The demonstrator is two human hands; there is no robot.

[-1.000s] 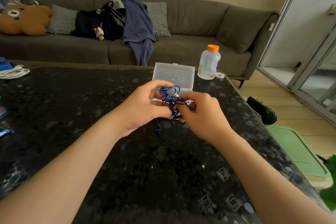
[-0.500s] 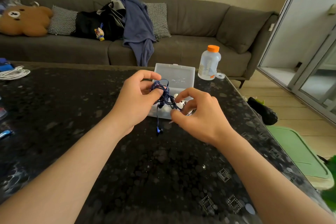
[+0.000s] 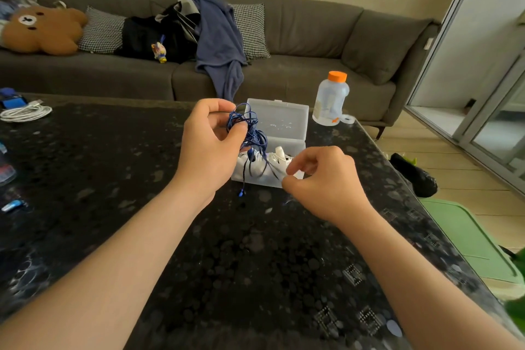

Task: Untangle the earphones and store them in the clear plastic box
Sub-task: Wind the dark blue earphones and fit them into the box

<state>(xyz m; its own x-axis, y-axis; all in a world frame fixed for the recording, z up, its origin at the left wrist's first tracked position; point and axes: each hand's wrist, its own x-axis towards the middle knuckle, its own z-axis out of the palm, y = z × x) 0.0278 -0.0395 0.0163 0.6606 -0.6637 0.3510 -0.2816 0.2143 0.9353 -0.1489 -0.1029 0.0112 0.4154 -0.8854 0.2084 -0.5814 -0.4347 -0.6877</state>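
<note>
The left hand (image 3: 210, 148) grips the tangled blue earphones (image 3: 250, 128) between thumb and fingers and holds the bundle in the air, just over the open clear plastic box (image 3: 287, 119) on the dark stone table (image 3: 255, 264). One earbud (image 3: 241, 193) hangs down before the box. The right hand (image 3: 324, 182), at the box's front right corner, pinches a thin strand coming from the bundle

A home living room: grey sofa (image 3: 298, 37) at twelve o'clock, plush bear (image 3: 42, 30) at ten, sliding glass door (image 3: 494, 99) at two.
</note>
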